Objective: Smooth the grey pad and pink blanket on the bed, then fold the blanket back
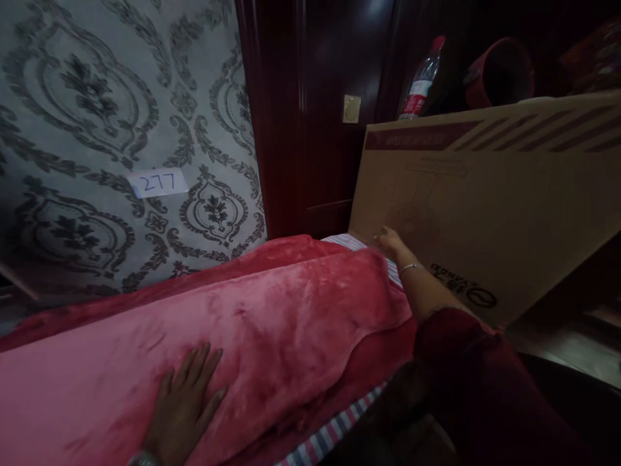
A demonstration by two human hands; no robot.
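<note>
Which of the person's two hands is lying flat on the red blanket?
The left hand, palm down with fingers spread on the plush red blanket. The right hand, wearing a bracelet, reaches to the blanket's far corner by the large cardboard box.

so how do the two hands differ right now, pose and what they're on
The left hand lies flat, palm down, fingers spread, on the red blanket; the right hand is stretched far forward at the blanket's far edge, by the cardboard box. The left is near the camera, the right farther off. The right wrist wears a thin bracelet. Both are bare and grip nothing visibly.
</note>
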